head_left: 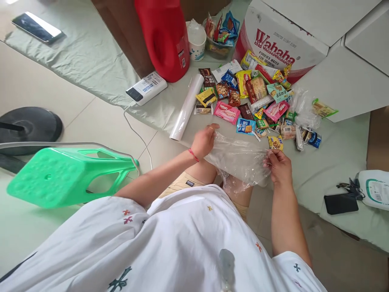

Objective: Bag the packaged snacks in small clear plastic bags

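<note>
A clear plastic bag [240, 160] is stretched between both hands above my lap. My left hand [204, 140], with a red string at the wrist, pinches the bag's left edge. My right hand [278, 164] grips its right edge with closed fingers. Just beyond the bag lies a heap of small wrapped snacks [258, 101] in many colours, spread on a pale green sheet [334, 150]. A small yellow cookie packet [275, 142] lies right by my right fingertips. A roll of clear film [186, 107] lies to the left of the snacks.
A red jug [165, 36], a paper cup [197, 40] and a white Wahaha carton [279, 44] stand behind the snacks. A power bank [146, 87] with cable, a phone [36, 26], a green plastic stool [67, 174] on its side, a black wallet [340, 203] and keys lie around.
</note>
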Tool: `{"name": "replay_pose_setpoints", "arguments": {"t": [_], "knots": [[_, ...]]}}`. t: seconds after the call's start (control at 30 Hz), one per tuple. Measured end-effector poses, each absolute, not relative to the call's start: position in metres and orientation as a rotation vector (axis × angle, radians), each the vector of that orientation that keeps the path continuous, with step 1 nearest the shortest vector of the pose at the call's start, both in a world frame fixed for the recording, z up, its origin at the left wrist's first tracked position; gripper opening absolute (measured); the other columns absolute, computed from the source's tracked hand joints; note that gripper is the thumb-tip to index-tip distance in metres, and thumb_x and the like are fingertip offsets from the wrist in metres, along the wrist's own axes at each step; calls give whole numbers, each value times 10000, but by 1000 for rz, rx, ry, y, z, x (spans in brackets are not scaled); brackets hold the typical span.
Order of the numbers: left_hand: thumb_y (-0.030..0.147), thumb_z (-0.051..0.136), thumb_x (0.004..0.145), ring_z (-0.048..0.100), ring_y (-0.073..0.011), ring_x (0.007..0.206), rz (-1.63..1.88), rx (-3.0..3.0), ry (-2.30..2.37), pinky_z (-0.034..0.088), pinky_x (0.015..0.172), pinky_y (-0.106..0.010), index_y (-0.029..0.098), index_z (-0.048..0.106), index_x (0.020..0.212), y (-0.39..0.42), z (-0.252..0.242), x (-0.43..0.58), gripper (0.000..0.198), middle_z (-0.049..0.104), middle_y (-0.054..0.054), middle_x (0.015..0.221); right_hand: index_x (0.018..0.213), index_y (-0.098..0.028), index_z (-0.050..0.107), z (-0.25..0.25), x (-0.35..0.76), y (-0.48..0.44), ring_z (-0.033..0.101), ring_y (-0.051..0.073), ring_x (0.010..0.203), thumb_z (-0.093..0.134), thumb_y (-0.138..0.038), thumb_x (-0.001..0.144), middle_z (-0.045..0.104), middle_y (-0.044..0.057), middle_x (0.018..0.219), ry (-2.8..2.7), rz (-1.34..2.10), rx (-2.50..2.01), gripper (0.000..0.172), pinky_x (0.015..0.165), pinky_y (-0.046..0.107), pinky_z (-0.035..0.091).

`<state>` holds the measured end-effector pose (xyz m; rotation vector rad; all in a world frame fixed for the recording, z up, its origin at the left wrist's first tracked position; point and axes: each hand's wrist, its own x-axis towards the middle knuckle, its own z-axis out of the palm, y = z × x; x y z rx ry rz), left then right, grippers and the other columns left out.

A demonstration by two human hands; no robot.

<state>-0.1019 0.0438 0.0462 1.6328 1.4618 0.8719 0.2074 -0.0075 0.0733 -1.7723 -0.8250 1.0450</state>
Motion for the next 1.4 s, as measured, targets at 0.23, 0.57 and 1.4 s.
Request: {"name": "replay_pose_setpoints", "arguments": {"t": [0.23, 0.57, 1.4], "knots": [[220, 409, 1054, 700, -238, 1091, 602, 1877, 1735, 512, 867, -308, 199, 520, 1484, 67, 40, -48, 444, 666, -133, 1342, 934, -185, 718, 61, 253, 6, 595, 219, 732, 540, -439, 854, 667, 62, 775, -1359, 401, -2191, 321, 773, 389, 517], [323, 370, 1059, 681, -192, 994, 1026, 1745, 1404, 505, 914, -295, 208, 518, 1428, 64, 19, -54, 414, 704, -94, 1106, 1191, -274, 746, 82, 176, 50, 566, 315, 1161, 644, -396, 966, 682, 113, 1217, -2199, 457, -1399, 275, 1055, 502, 466], [134, 612, 692, 633, -173, 740, 590, 1530, 1407, 531, 757, -312, 178, 647, 1090, 37, 40, -126, 402, 731, -48, 927, 857, -255, 522, 46, 156, 120, 493, 133, 510, 623, -449, 891, 592, -20, 687, -1564, 1202, -1616, 221, 545, 290, 414]]}}
